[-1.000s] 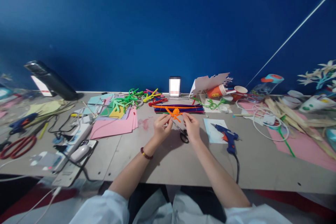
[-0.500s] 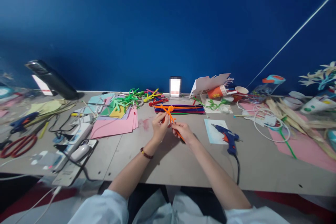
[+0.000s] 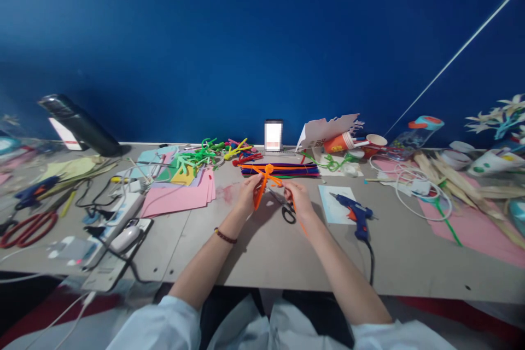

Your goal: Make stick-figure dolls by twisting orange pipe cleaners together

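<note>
Between my hands is a figure of bent orange pipe cleaners [image 3: 268,169], with a rounded knot at its top and strands hanging down. My left hand [image 3: 247,195] is closed on its left side. The fingers of my right hand [image 3: 298,201] pinch an orange strand on the other side, and a loose end sticks out below that palm. Under the hands, scissors with black handles [image 3: 289,215] lie on the table, their blades partly hidden. Just behind is a bundle of purple, orange and green pipe cleaners [image 3: 295,170].
On the right, a blue glue gun [image 3: 361,219] lies partly on a light blue card [image 3: 328,205]. To the left are pink paper sheets [image 3: 176,199], green bent pipe cleaners [image 3: 205,152] and a power strip [image 3: 118,219]. A lit phone [image 3: 273,135] stands against the blue wall.
My hands have moved apart, the right one outward to the right. The orange figure has turned more upright, and the scissors between the hands have come into view.
</note>
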`<state>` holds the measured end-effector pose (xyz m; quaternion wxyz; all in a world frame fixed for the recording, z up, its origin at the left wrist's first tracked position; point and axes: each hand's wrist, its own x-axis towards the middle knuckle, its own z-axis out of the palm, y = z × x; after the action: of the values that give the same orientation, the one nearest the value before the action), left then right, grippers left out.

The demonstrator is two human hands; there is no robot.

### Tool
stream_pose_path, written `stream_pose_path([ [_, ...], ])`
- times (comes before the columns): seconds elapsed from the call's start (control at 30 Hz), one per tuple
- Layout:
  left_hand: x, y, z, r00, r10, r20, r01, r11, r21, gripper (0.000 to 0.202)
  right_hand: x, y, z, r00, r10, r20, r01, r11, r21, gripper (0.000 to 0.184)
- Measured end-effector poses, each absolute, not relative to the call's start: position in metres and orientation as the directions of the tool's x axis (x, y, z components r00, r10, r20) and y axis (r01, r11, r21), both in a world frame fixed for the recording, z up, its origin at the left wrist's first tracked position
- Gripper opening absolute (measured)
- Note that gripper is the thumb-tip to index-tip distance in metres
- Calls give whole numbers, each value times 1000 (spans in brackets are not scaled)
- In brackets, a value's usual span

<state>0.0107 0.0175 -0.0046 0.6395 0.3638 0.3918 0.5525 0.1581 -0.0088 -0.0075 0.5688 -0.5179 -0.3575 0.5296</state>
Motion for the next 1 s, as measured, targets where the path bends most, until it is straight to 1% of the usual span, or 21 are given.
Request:
stream_pose_path([
  [0.13,11,14,3,175,979,-105,-397,168,902,32,160,-8,-9,184,972,-145,-263,-94,-960,21],
  [0.33,13,14,1,178,981,-79,-362,140,921,31,160,-8,-9,200,973,-119,-268,-62,-961,17],
  [0.6,9,19,-1,195,971,-138,-351,200,915,33,161,-9,-7,200,976,-88,-225,-42,-973,17],
  [0.73,8,18,0,272,945,-183,-406,285,868,31,163,-10,-7,191,981,-45,-238,1,-971,18],
  [0.87,7,19,-2,323,934,-152,-418,285,863,28,166,-7,-10,177,984,-22,-256,24,-966,18],
  [0.93,7,19,-3,332,935,-124,-419,264,869,28,167,-5,-11,180,983,-39,-272,12,-962,19],
  [1.0,5,20,-3,356,929,-104,-382,246,891,27,168,-4,-11,190,980,-62,-275,-7,-961,19],
])
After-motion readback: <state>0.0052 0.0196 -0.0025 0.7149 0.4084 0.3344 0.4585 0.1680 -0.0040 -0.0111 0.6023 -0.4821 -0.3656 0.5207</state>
